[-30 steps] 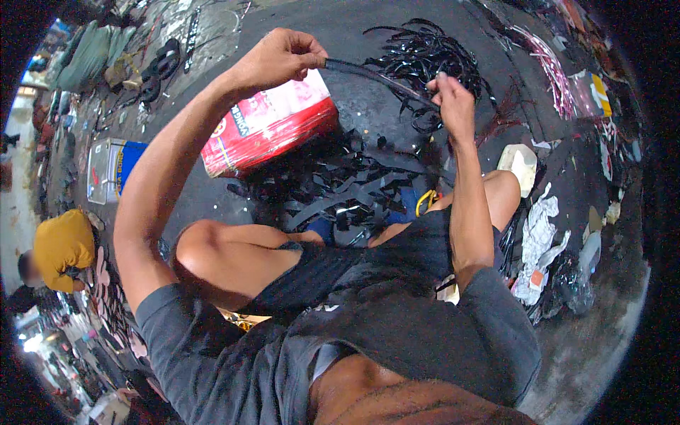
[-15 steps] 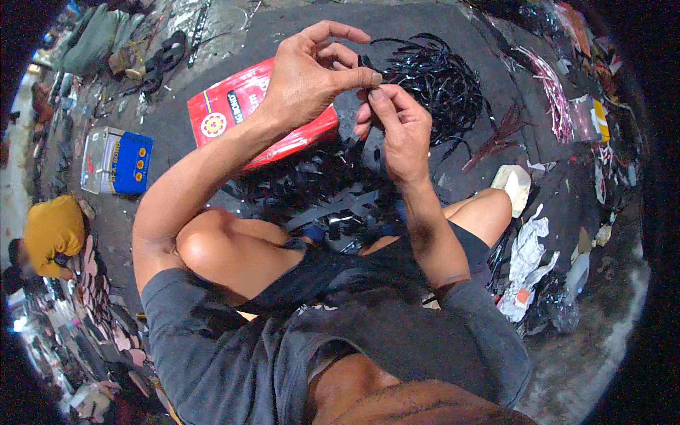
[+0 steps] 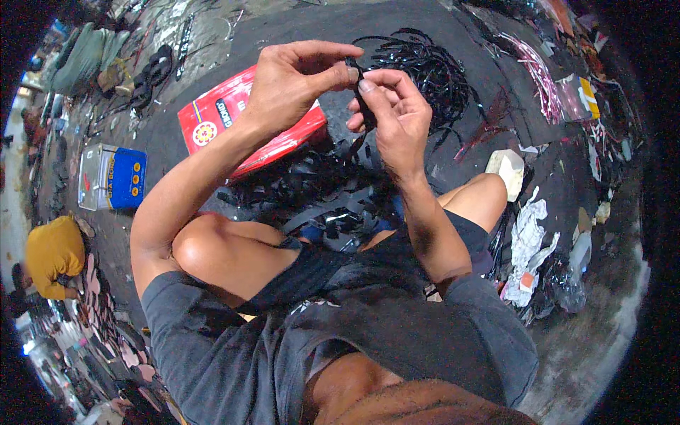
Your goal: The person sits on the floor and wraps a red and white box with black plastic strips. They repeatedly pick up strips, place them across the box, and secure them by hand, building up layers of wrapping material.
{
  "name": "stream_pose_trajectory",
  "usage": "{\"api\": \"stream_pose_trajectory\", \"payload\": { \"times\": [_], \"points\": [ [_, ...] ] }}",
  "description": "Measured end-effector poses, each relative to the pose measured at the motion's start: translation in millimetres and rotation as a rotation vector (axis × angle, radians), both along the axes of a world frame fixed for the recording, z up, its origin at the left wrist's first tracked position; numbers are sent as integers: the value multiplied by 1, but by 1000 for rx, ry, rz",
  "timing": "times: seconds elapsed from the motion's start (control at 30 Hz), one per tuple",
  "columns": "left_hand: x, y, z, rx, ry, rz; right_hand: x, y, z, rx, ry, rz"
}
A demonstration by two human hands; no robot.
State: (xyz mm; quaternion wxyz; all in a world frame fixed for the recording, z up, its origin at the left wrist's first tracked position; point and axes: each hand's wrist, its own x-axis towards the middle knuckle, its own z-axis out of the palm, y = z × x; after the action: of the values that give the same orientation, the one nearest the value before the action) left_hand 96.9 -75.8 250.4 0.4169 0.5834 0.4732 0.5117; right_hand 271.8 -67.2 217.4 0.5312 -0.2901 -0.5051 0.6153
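Observation:
Both hands are raised in front of me, holding a thin black strip (image 3: 365, 113) between them. My left hand (image 3: 294, 79) pinches its upper end between thumb and fingertips. My right hand (image 3: 398, 119) grips the strip just below, thumb against bent fingers, and a length dangles under it. Behind my right hand lies a coiled bundle of glossy black strips (image 3: 443, 88). Under my left forearm is a red rectangular can (image 3: 294, 138). A heap of short black strips (image 3: 283, 183) spreads between the can and my crossed legs.
To the left stands a clear and blue container (image 3: 127, 180). A person in yellow (image 3: 55, 255) crouches farther left, near scattered pink and dark flat pieces (image 3: 92, 287). On the right are a white block (image 3: 506, 170), crumpled white paper (image 3: 528, 230) and pink strips (image 3: 542, 78).
My left fingers have come down closer to the thumb, and the hands have shifted slightly left in view. More of the black strip shows between and below them.

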Motion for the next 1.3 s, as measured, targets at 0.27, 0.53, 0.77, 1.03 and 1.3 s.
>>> {"api": "stream_pose_trajectory", "payload": {
  "times": [0.27, 0.53, 0.77, 1.03, 1.3],
  "points": [
    [9, -7, 4, 86, 130, -49, 16, 5, 7, 652, -414, -392],
    [20, -15, -1, 213, 196, -84, 31, 7, 13, 926, -639, -382],
    [24, -19, -3, 349, 490, -102, 38, 7, 16, 959, -808, -309],
    [19, -2, -5, 11, -3, -146, 26, 13, -8, 22, -111, -52],
    [10, 3, -18, -44, -161, -99, 19, -1, -14, 178, -269, -118]
  ]
}}
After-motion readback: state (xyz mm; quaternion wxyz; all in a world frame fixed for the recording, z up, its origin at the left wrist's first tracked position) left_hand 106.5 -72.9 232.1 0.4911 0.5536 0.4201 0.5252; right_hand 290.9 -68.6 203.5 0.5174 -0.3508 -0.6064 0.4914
